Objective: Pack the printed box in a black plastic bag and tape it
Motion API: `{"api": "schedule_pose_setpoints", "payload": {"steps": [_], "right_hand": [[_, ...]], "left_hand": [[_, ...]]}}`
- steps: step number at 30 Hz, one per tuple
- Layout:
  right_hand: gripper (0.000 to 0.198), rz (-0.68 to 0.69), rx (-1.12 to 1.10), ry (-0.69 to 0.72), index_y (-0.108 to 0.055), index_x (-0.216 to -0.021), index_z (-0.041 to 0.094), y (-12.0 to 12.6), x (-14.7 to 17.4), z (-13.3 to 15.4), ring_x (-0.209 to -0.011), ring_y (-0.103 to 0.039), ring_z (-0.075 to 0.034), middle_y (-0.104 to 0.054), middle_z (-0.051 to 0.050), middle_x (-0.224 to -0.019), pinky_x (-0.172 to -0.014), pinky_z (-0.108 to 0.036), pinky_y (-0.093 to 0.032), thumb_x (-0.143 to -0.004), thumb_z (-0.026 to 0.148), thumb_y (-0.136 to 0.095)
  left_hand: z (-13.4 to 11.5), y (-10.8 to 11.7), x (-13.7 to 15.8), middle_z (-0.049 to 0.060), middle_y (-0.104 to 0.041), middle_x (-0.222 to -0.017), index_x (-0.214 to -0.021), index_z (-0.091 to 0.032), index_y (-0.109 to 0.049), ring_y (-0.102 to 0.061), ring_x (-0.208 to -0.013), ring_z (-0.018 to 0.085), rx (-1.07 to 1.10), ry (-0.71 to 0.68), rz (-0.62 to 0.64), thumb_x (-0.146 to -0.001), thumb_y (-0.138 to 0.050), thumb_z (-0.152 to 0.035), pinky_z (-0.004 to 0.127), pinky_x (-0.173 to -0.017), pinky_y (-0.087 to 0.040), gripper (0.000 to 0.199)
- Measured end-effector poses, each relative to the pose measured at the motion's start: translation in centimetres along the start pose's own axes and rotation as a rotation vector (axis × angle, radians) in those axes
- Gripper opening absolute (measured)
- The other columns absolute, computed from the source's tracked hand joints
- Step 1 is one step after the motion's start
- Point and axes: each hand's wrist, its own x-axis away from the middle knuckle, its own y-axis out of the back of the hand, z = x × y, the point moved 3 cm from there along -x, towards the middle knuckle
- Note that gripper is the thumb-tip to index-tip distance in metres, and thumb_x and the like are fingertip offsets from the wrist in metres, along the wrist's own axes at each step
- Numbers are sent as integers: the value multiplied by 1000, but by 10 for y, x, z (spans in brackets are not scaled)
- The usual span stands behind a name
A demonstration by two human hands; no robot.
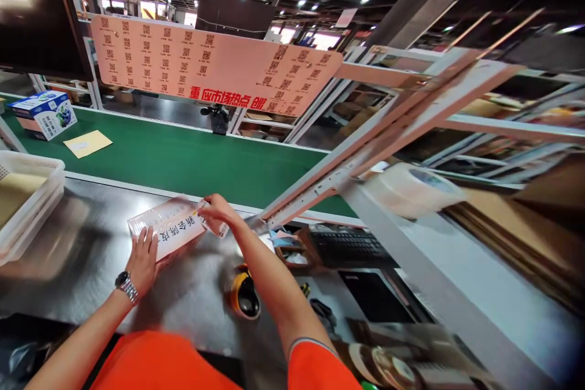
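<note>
A white flat box (170,228) with red Chinese print lies on the steel worktable (68,244). My left hand (142,259), with a wristwatch on the wrist, rests flat on the box's near edge, fingers spread. My right hand (217,212) pinches the box's right end, where a small flap or label sticks out. A yellow and black tape dispenser (244,294) sits on the table just under my right forearm.
A green conveyor belt (192,158) runs behind the table, carrying a yellow envelope (87,143) and a blue-and-white box (44,113). A white plastic basket (28,195) stands at the left. To the right are a keyboard (350,247), a tape roll (411,189) and a metal rack.
</note>
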Motion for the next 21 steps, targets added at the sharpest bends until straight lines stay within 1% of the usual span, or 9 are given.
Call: {"api": "schedule_pose_setpoints", "payload": {"steps": [5, 8, 11, 13, 14, 16, 17, 19, 21], "right_hand": [[5, -139, 39, -32, -78, -88, 10, -11, 29, 2, -81, -67, -20, -77, -5, -86, -66, -27, -37, -86, 13, -81], [5, -209, 10, -56, -77, -89, 14, -25, 50, 4, -79, -67, -21, -76, -3, -85, -66, -28, -36, -90, 18, -75], [9, -351, -34, -87, -76, -87, 16, -26, 78, 12, -78, -66, -23, -74, -4, -82, -68, -31, -38, -87, 23, -71], [17, -500, -96, -35, -76, -90, 16, -13, 101, 22, -79, -66, -24, -74, -6, -84, -71, -33, -42, -87, 31, -68], [23, -583, -162, 3, -76, -96, 16, -2, 113, 26, -80, -67, -25, -75, -6, -87, -72, -33, -46, -88, 36, -68], [44, -743, -356, 63, -75, -117, 16, 24, 132, 28, -85, -70, -25, -76, -7, -97, -76, -34, -53, -88, 50, -73], [56, -808, -476, 69, -72, -126, 17, 36, 139, 24, -87, -71, -25, -77, -8, -102, -78, -35, -56, -85, 55, -77], [71, -915, -722, 35, -68, -132, 16, 57, 145, 5, -88, -73, -25, -77, -8, -104, -75, -34, -60, -75, 56, -86], [66, -1053, -952, -35, -70, -120, 14, 76, 145, -29, -83, -73, -24, -77, -8, -97, -68, -31, -60, -66, 46, -90]], "left_hand": [[21, -1, -1, 32, -38, -165, -151, 4, -54, -36, -152, 51, 43, -118, -45, -92, -77, -16, 74, -118, -44, 66], [31, -1, -2, 33, -38, -165, -150, 6, -53, -36, -151, 52, 73, -188, -79, -92, -77, -15, 73, -115, -46, 66], [36, 0, -4, 33, -38, -164, -148, 6, -55, -37, -151, 52, 99, -218, -82, -92, -74, -13, 73, -114, -48, 63], [39, 1, -5, 33, -39, -164, -148, 6, -55, -38, -150, 52, 112, -222, -83, -92, -72, -12, 73, -114, -47, 61], [39, 2, -5, 34, -39, -163, -147, 7, -54, -38, -149, 52, 119, -227, -93, -92, -70, -11, 73, -113, -47, 60], [40, 5, -4, 35, -40, -161, -147, 8, -52, -40, -148, 53, 133, -251, -129, -93, -63, -9, 74, -112, -47, 57], [41, 6, -4, 36, -41, -161, -147, 8, -51, -41, -147, 53, 143, -265, -156, -95, -59, -9, 74, -111, -48, 55], [41, 7, -3, 36, -42, -159, -145, 7, -51, -43, -145, 54, 165, -283, -205, -100, -52, -12, 74, -108, -49, 49], [42, 5, -2, 36, -44, -157, -143, 5, -52, -44, -143, 54, 188, -281, -228, -105, -46, -19, 74, -105, -50, 45]]}}
